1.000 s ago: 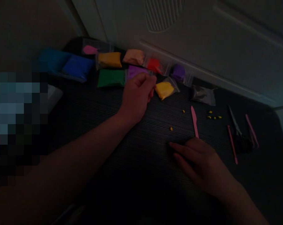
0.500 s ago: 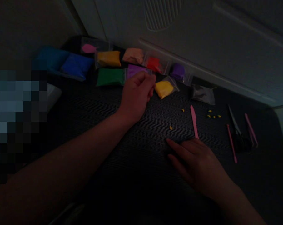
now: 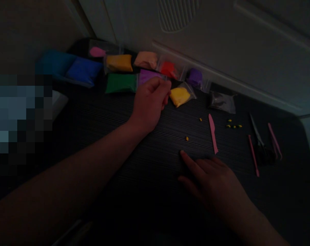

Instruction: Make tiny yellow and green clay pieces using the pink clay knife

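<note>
My left hand (image 3: 151, 104) is closed, its thumb and fingers pressed together beside the bag of yellow clay (image 3: 180, 96). Whatever the fingers hold, if anything, is hidden from view. Lower right, my right hand (image 3: 208, 179) lies low over the dark table with index finger stretched out and thumb apart. Its index fingertip points at the table just below a tiny yellow piece (image 3: 187, 138). Another small yellow bit (image 3: 200, 119) sits farther back. Beside it lies a pink plastic knife (image 3: 212, 133), and several little dark-and-yellow pieces (image 3: 233, 126) are grouped to its right.
Bags of clay line the back: blue (image 3: 83, 71), green (image 3: 121, 83), orange-yellow (image 3: 119, 63), peach (image 3: 146, 60), red (image 3: 168, 69), purple (image 3: 195, 78) and a dark one (image 3: 222, 102). Scissors (image 3: 257, 131), a thin pink stick tool (image 3: 253, 155) and pink tweezers (image 3: 274, 140) lie at right.
My right hand has shifted slightly left and toward me, uncovering the lower end of the pink knife. My left hand stays where it was.
</note>
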`<state>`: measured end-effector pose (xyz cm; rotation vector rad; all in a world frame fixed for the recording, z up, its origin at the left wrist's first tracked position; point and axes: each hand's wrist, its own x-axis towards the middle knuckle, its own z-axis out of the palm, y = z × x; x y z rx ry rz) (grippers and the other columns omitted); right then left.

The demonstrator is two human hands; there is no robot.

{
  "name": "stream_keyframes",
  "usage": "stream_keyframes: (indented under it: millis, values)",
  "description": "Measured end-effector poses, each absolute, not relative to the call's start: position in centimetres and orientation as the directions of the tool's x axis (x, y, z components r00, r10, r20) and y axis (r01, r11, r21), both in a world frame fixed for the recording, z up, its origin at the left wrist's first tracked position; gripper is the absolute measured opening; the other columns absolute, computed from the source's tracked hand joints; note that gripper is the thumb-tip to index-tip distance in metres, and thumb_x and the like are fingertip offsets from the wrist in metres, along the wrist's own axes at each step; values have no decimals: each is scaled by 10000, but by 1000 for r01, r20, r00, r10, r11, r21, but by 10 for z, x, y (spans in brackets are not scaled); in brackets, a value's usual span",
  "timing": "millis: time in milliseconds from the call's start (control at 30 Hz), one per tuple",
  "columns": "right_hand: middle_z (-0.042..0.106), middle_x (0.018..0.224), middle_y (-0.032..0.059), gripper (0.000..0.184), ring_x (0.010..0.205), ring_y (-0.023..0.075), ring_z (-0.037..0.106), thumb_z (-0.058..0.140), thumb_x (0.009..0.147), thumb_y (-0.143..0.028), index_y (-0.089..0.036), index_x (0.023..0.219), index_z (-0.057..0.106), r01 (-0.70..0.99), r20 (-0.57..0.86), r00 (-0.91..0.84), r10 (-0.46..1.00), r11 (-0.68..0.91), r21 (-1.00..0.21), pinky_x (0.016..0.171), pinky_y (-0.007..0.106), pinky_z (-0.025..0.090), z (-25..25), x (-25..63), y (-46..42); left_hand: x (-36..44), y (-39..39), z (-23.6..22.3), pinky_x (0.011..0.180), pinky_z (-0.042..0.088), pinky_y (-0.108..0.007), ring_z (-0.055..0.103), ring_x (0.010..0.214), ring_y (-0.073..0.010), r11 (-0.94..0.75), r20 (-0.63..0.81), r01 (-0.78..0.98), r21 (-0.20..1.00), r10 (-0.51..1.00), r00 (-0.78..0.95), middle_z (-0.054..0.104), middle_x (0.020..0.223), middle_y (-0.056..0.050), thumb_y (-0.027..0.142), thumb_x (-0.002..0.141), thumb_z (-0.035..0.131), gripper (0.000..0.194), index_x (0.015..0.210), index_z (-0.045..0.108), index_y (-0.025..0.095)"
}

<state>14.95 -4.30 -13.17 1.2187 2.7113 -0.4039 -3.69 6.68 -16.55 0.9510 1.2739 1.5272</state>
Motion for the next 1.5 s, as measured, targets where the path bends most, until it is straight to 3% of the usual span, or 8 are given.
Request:
stream_keyframes:
  millis: [233, 500, 700, 867, 1233, 1500]
  values:
    - [612, 782, 34, 464, 691, 170, 541, 427, 819, -429, -225, 1236, 412, 757, -252, -653, 714, 617, -214, 655, 334, 400, -127, 152, -45, -35, 67, -164, 394, 220, -235, 342, 413, -78, 8, -75, -186, 982, 932, -355, 402, 430, 22, 364, 714, 596, 269, 540, 486, 191]
    - [607, 777, 47, 539, 680, 189, 532, 408, 815, -460, -207, 1286, 343, 776, -264, -630, 731, 602, -186, 660, 365, 399, -132, 149, -43, -37, 67, -167, 373, 196, -234, 307, 384, -57, -114, 71, -143, 983, 958, -276, 389, 454, 26, 298, 782, 515, 271, 545, 482, 172]
    - [598, 813, 36, 493, 710, 173, 532, 433, 816, -424, -228, 1264, 370, 768, -287, -641, 712, 599, -227, 656, 336, 401, -127, 153, -45, -37, 67, -167, 397, 240, -238, 333, 412, -71, -53, 20, -100, 994, 953, -303, 400, 451, 23, 396, 745, 551, 300, 543, 484, 184]
    - [597, 791, 39, 542, 685, 189, 532, 413, 812, -461, -227, 1292, 328, 786, -288, -616, 733, 594, -169, 658, 365, 398, -130, 148, -45, -36, 66, -164, 408, 221, -233, 326, 419, -69, -15, -33, -148, 989, 947, -320, 396, 446, 20, 380, 731, 574, 298, 531, 482, 180]
    - [586, 799, 22, 478, 692, 171, 525, 407, 824, -435, -265, 1267, 353, 791, -321, -609, 725, 586, -175, 647, 337, 402, -125, 150, -48, -38, 69, -173, 387, 196, -231, 302, 384, -57, -136, 97, -132, 982, 959, -268, 378, 444, 51, 269, 785, 489, 248, 554, 468, 181]
    - [589, 786, 27, 531, 691, 189, 527, 354, 828, -488, -257, 1302, 294, 811, -321, -581, 748, 568, -144, 660, 364, 385, -132, 143, -45, -37, 67, -170, 385, 208, -223, 301, 386, -53, -130, 93, -121, 984, 958, -272, 379, 453, 53, 271, 784, 488, 240, 567, 472, 172]
